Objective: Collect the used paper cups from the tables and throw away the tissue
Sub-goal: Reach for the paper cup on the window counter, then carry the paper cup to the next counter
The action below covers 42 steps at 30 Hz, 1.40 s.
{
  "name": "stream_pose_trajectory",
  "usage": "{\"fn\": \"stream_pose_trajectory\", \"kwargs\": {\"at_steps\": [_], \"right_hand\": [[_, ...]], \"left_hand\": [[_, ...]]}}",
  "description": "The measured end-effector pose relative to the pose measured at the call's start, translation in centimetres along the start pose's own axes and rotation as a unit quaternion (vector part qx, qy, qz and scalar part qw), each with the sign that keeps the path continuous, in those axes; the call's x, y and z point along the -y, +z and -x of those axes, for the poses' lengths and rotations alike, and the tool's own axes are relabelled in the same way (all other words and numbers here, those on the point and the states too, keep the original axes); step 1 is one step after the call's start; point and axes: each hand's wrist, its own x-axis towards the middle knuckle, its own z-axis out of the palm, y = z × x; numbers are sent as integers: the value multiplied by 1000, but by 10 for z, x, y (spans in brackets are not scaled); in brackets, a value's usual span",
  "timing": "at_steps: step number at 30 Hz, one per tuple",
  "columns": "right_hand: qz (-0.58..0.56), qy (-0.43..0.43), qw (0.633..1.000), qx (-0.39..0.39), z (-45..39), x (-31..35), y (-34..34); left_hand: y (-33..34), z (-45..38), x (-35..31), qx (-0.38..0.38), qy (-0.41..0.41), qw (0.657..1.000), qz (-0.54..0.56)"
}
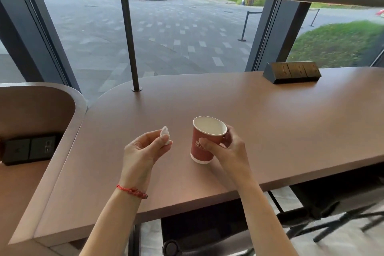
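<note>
Recessed black socket panel (pixel 29 149) at far left, on lower desk section behind raised rounded wooden edge (pixel 80 110). Left hand (pixel 143 149) above brown wooden desk (pixel 291 122), fingers curled, pinching small crumpled white tissue (pixel 165 132) at fingertips; red cord bracelet (pixel 133 191) on wrist. Thin dark pole (pixel 129 35) rises from desk near window side. Red paper cup with white rim (pixel 204 141) upright on desk, interior looks empty; right hand (pixel 227 147) grips it, thumb across front, fingers curled round back. Bare desk surface right of cup; black angled socket box (pixel 292 72) at far edge. Near desk edge runs below both forearms.
</note>
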Motion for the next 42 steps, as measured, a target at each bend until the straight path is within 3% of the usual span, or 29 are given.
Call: {"fn": "stream_pose_trajectory", "kwargs": {"at_steps": [12,22,31,42], "right_hand": [[-41,16,985,-167,68,11,-85],[-28,1,953,-301,153,3,-183],[16,47,894,-446,279,-23,-313],[16,97,803,-587,440,-49,-449]], "left_hand": [[55,15,39,137,-56,989,-15],[140,74,91,246,-103,962,-64],[247,190,176,337,-146,918,-149],[356,346,286,456,-260,830,-186]]}}
